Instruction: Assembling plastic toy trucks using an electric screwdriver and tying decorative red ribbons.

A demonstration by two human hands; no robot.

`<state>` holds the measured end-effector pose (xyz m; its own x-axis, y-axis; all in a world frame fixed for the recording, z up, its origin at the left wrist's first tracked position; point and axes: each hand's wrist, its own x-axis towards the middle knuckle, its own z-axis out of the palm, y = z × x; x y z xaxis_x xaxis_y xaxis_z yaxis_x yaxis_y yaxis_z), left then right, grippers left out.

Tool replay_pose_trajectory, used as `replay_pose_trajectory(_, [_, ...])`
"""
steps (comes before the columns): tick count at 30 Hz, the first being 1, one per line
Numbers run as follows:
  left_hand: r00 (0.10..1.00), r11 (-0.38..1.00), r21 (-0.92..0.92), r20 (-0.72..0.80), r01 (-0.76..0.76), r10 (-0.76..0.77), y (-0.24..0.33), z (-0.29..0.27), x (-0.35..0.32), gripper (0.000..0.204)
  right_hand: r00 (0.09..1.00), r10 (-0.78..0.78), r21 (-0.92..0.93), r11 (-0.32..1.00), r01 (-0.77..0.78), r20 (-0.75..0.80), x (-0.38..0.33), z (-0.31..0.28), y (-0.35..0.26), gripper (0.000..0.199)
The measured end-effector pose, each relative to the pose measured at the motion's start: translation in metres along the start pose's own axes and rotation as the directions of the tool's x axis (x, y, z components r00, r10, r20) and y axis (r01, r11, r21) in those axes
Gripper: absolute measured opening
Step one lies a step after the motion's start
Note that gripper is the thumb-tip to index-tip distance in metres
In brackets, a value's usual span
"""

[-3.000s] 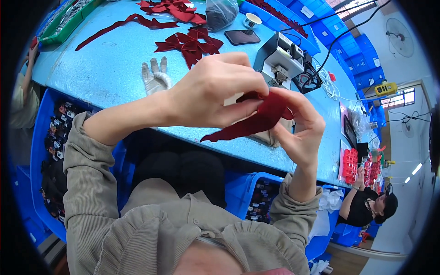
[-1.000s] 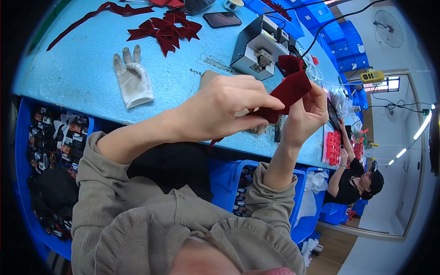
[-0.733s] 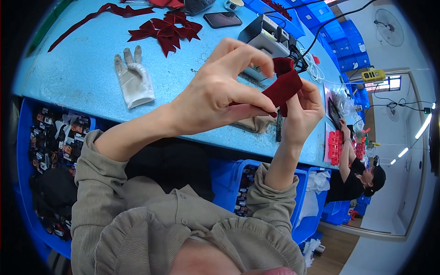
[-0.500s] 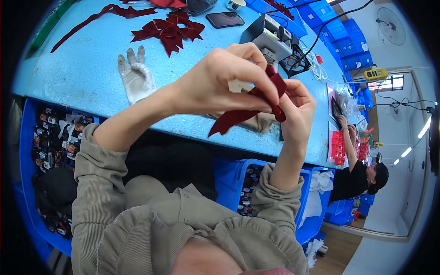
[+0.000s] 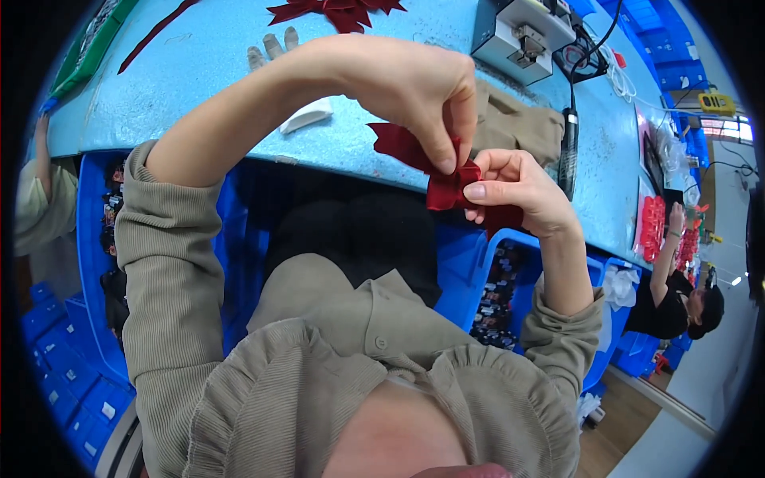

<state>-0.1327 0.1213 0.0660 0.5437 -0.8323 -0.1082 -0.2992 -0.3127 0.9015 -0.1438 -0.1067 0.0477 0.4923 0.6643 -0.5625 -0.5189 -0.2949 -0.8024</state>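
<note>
I see both hands up at frame centre, just off the near edge of the light blue table (image 5: 199, 72). Left hand (image 5: 414, 88) comes in from 10 o'clock, knuckles up, fingers curled down; thumb and forefinger pinch the dark red ribbon (image 5: 442, 179) at its folded middle. Right hand (image 5: 514, 191) sits at 4 o'clock of the left, touching it at the ribbon; thumb lies flat across the fold, remaining fingers wrapped behind, so its grip is closed on the same piece. One ribbon tail sticks out toward 10 o'clock from the pinch, under the left palm; a second bit of red shows below the right fingers at 5 o'clock.

On the table, beyond the hands:
- white glove (image 5: 279, 56) at 11 o'clock, mostly hidden by the left forearm
- pile of red bows (image 5: 335, 9) at 12 o'clock, at the top rim
- grey box-shaped machine (image 5: 518, 36) at 1 o'clock, cables running right from it
- tan cloth (image 5: 518, 127) just behind the right hand
- dark pen-like tool (image 5: 568, 143) at 2 o'clock, lying along the table

Below the table edge: blue bins (image 5: 494, 271) with small dark parts, at 5 o'clock and at 8 o'clock. Another person (image 5: 677, 295) in black works at the far right, 3 o'clock, well apart from us.
</note>
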Motion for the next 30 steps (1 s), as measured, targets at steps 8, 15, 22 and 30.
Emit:
replay_pose_trajectory(8, [0.999, 0.971, 0.236, -0.009, -0.033, 0.036, 0.021, 0.005, 0.001, 0.016, 0.99, -0.097, 0.101, 0.989, 0.107, -0.102, 0.001, 0.003, 0.018, 0.016])
replay_pose_trajectory(15, [0.969, 0.863, 0.471, -0.232, 0.184, -0.08, 0.027, 0.014, 0.002, 0.017, 0.959, -0.235, 0.115, 0.96, 0.254, -0.158, 0.001, 0.009, 0.025, 0.018])
replay_pose_trajectory(22, [0.957, 0.919, 0.357, -0.283, 0.165, -0.062, 0.019, 0.012, -0.001, 0.015, 0.928, -0.311, 0.174, 0.921, 0.347, -0.206, -0.001, 0.013, 0.023, 0.02])
replay_pose_trajectory(30, [0.978, 0.965, 0.259, -0.21, 0.05, 0.006, 0.013, 0.008, -0.006, 0.014, 0.922, -0.363, 0.206, 0.9, 0.384, -0.133, -0.004, 0.011, 0.025, 0.022])
